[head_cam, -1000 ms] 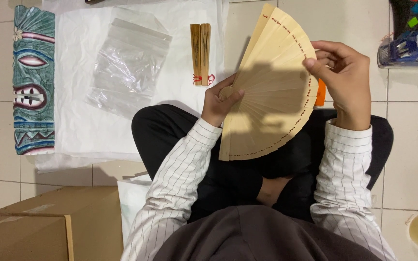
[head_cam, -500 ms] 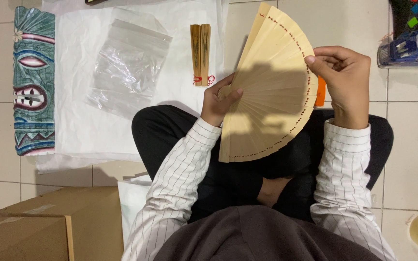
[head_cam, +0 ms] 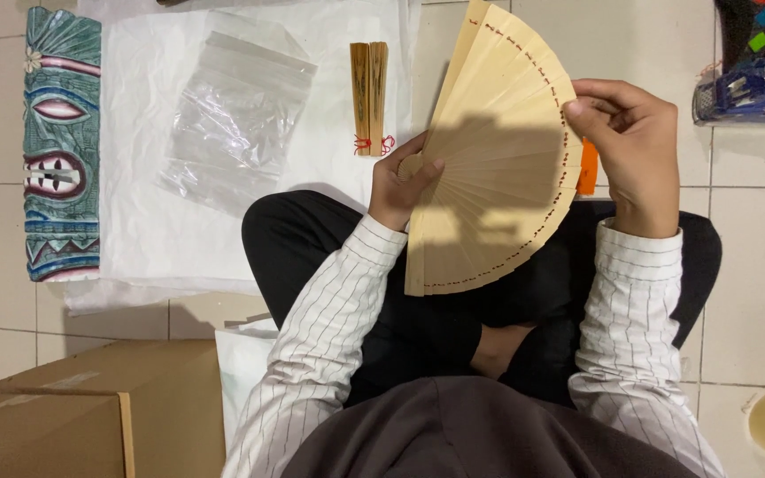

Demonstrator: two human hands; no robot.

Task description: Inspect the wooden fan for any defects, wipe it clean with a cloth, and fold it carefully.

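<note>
Left hand point(head_cam: 405, 186) clamped on wooden fan point(head_cam: 498, 168) near pivot, right hand point(head_cam: 630, 146) pinching rim at 3 o'clock; folded fan point(head_cam: 369, 86) on floor at 11 o'clock.

Carved painted mask point(head_cam: 61, 142) at floor's left edge, white sheet point(head_cam: 143, 221) beside it, clear plastic bag point(head_cam: 236, 111) and closed wooden fan point(head_cam: 369, 84) on sheet, cardboard box point(head_cam: 90, 412) bottom left corner

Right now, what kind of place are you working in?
Probably a home or small workshop floor used for packing craft goods: pale floor tiles, a cardboard box, a clear plastic bag on white paper.
</note>
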